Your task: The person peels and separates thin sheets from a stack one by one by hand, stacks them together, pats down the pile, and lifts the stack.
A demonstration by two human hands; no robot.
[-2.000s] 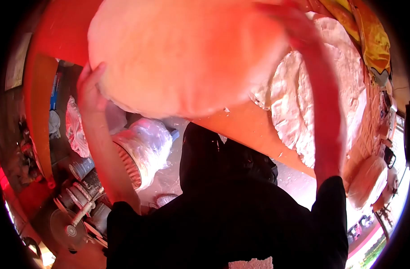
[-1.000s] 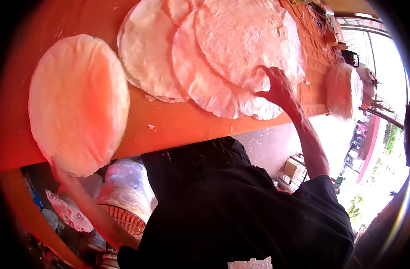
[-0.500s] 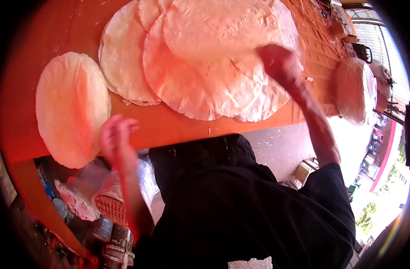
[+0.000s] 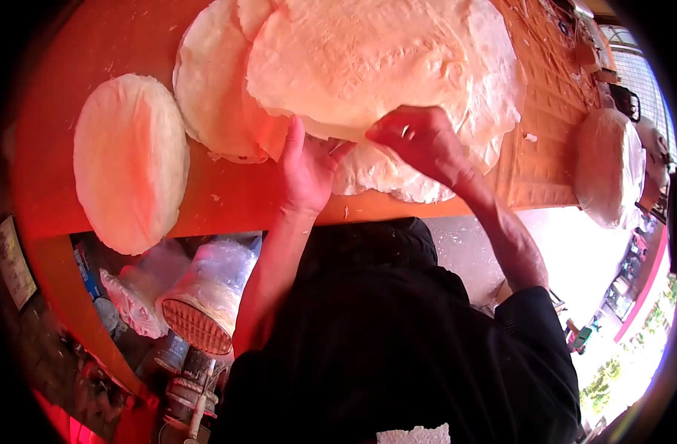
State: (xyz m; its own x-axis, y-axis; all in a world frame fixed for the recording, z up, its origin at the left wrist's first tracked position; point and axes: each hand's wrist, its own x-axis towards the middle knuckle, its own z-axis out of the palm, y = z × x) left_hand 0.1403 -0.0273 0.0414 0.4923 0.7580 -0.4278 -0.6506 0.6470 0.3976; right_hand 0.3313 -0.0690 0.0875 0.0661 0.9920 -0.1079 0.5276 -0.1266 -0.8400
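Observation:
Several thin, pale, round flatbread sheets (image 4: pixel 368 66) lie overlapped on the orange table. At the near edge of the top one, my right hand (image 4: pixel 423 144) pinches the rim between thumb and fingers, and the rim is lifted a little. Just left of it, my left hand (image 4: pixel 307 177) is palm up with the thumb stretched out; its fingers reach beneath the raised rim and are partly hidden. A separate oval stack of pale sheets (image 4: pixel 131 163) rests at the table's left front edge, away from both hands.
The orange table (image 4: pixel 235 196) has its front edge close to my body. On its right end stands a plastic-wrapped bundle (image 4: pixel 608 166). Below the left side are a wrapped wicker basket (image 4: pixel 198 322) and a blue can (image 4: pixel 173 351).
My right hand has moved left and toward me, bringing the top sheet's edge nearer. My left hand has come from beside the left stack to beneath that edge.

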